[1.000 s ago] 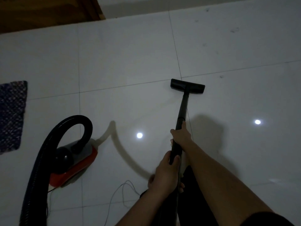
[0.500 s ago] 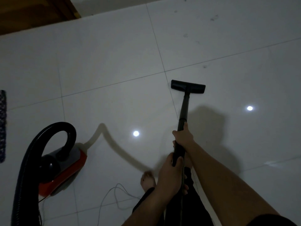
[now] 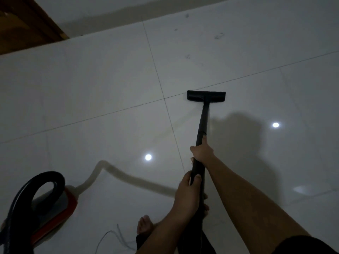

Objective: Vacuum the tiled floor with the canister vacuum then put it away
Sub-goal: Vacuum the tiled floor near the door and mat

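Both hands grip the black vacuum wand (image 3: 202,121). My right hand (image 3: 202,152) holds it higher up the tube, and my left hand (image 3: 187,195) holds it below, nearer my body. The black floor nozzle (image 3: 205,96) lies flat on the white tiled floor (image 3: 110,79), just right of a grout crossing. The red and grey canister (image 3: 55,213) sits at the lower left, with its black hose (image 3: 36,184) arching up out of it.
A thin power cord (image 3: 110,235) lies loose on the tiles near my bare foot (image 3: 145,225). A brown wooden door or frame (image 3: 27,24) stands at the top left. Small dark specks (image 3: 218,35) mark the far tiles by the wall.
The view has shifted right, so the canister sits further left and the dark mat has left the frame. The nozzle now lies right of the grout crossing. Both grips are unchanged.
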### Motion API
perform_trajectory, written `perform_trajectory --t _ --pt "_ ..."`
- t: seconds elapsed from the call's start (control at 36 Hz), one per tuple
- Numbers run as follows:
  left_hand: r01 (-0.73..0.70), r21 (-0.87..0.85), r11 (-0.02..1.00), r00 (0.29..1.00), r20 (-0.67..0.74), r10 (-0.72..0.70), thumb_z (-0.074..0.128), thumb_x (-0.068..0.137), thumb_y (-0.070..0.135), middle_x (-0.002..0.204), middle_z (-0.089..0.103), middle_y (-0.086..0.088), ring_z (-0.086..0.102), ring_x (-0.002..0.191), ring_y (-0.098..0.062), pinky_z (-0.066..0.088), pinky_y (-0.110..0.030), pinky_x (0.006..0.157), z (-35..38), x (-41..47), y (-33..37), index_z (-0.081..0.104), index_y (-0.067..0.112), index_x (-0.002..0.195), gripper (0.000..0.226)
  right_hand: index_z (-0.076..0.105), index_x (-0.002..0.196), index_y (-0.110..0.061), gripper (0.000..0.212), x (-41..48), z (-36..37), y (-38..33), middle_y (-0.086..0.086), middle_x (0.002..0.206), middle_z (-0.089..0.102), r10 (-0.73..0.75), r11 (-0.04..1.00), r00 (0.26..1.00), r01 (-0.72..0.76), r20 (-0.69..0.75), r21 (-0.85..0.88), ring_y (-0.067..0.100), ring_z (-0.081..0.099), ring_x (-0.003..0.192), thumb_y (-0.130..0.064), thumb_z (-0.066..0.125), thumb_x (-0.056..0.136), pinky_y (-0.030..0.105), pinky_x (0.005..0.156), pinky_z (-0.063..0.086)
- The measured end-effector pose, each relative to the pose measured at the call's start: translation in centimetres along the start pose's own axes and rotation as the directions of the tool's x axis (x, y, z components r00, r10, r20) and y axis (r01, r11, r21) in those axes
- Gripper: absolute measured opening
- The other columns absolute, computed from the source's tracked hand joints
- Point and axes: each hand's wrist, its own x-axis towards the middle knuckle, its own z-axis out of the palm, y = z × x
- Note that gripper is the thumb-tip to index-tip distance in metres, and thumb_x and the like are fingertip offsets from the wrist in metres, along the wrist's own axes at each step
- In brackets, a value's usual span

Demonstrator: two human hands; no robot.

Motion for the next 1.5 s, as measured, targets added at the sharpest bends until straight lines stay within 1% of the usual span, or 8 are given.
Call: perform_trajectory --t 0.22,0.36,0.47,0.67,0.89,1.14,1.28,1.5 --pt "0.022 -0.069 0.997 0.999 -0.046 -0.026 0.035 0.100 0.031 0.078 0.056 -0.022 0.053 0.046 -0.023 0.042 -0.020 0.038 2.4 2.0 3.6 0.043 0.025 0.132 0.033 -0.002 0.154 -0.029 0.081 2.0 -2.9 -3.2 0.020 0.114 0.056 -0.015 0.999 1.000 0.016 0.019 -0.047 0.018 0.056 0.056 -0.009 0.049 0.095 0.029 0.054 0.053" --pt "-0.041 -0.039 0.998 0.996 -0.083 0.037 0.036 0.101 0.025 0.067 0.052 -0.010 0.048 0.030 -0.005 0.039 -0.014 0.033 1.6 4.7 5.6 0.047 0.016 0.127 0.030 -0.002 0.154 -0.029 0.081 4.0 -3.0 -6.0 0.022 0.122 0.054 -0.041 0.999 0.999 0.042 0.029 -0.028 0.017 0.055 0.056 -0.007 0.049 0.095 0.024 0.051 0.049" --pt "-0.047 -0.065 0.997 0.995 -0.096 0.041 0.034 0.101 0.027 0.074 0.055 -0.011 0.050 0.035 -0.005 0.041 -0.013 0.035 0.9 7.0 8.0 0.042 0.021 0.131 0.032 -0.003 0.153 -0.029 0.080 6.0 -2.9 -9.1 0.016 0.106 0.051 -0.074 0.996 0.997 0.075 0.030 -0.053 0.017 0.055 0.057 -0.008 0.049 0.096 0.024 0.050 0.049" --pt "-0.057 -0.153 0.987 0.995 -0.092 0.044 0.039 0.099 0.027 0.067 0.052 -0.007 0.051 0.034 -0.008 0.046 -0.022 0.037 -1.9 10.4 13.8 0.045 0.015 0.127 0.031 -0.007 0.153 -0.030 0.086 8.8 -2.3 -16.4 0.021 0.112 0.053 -0.091 0.988 0.995 0.096 0.042 -0.123 0.023 0.059 0.066 -0.010 0.051 0.093 0.038 0.071 0.057" --pt "-0.033 -0.164 0.986 0.996 -0.085 0.020 0.040 0.099 0.031 0.068 0.055 -0.012 0.051 0.038 -0.015 0.043 -0.021 0.035 -5.5 12.1 19.3 0.045 0.020 0.131 0.034 -0.005 0.153 -0.026 0.085 9.8 -1.6 -23.1 0.023 0.122 0.053 -0.065 0.981 0.996 0.075 0.057 -0.179 0.025 0.062 0.075 -0.009 0.051 0.092 0.038 0.076 0.057" --pt "-0.056 -0.207 0.977 0.996 -0.081 0.040 0.040 0.099 0.031 0.068 0.056 -0.011 0.051 0.038 -0.015 0.044 -0.022 0.037 -7.8 14.3 23.5 0.047 0.025 0.126 0.028 -0.004 0.154 -0.027 0.083 12.0 -0.8 -28.2 0.020 0.113 0.053 -0.068 0.978 0.995 0.081 0.075 -0.194 0.021 0.058 0.069 -0.008 0.049 0.093 0.034 0.071 0.056" --pt "-0.061 -0.228 0.972 0.996 -0.070 0.046 0.039 0.099 0.031 0.066 0.056 -0.008 0.051 0.037 -0.014 0.045 -0.021 0.037 -7.9 15.7 25.6 0.050 0.031 0.119 0.023 -0.005 0.153 -0.030 0.082 13.3 -1.2 -30.5 0.014 0.104 0.048 -0.068 0.982 0.994 0.081 0.085 -0.169 0.016 0.054 0.058 -0.009 0.048 0.095 0.022 0.045 0.042" --pt "-0.101 -0.205 0.974 0.988 -0.133 0.074 0.039 0.100 0.028 0.064 0.056 -0.006 0.051 0.038 -0.012 0.046 -0.022 0.037 -7.2 18.8 30.0 0.052 0.022 0.123 0.028 -0.006 0.153 -0.034 0.083 16.5 -2.8 -34.7 0.013 0.108 0.050 -0.065 0.986 0.992 0.082 0.111 -0.149 0.017 0.056 0.060 -0.009 0.048 0.095 0.025 0.053 0.051"
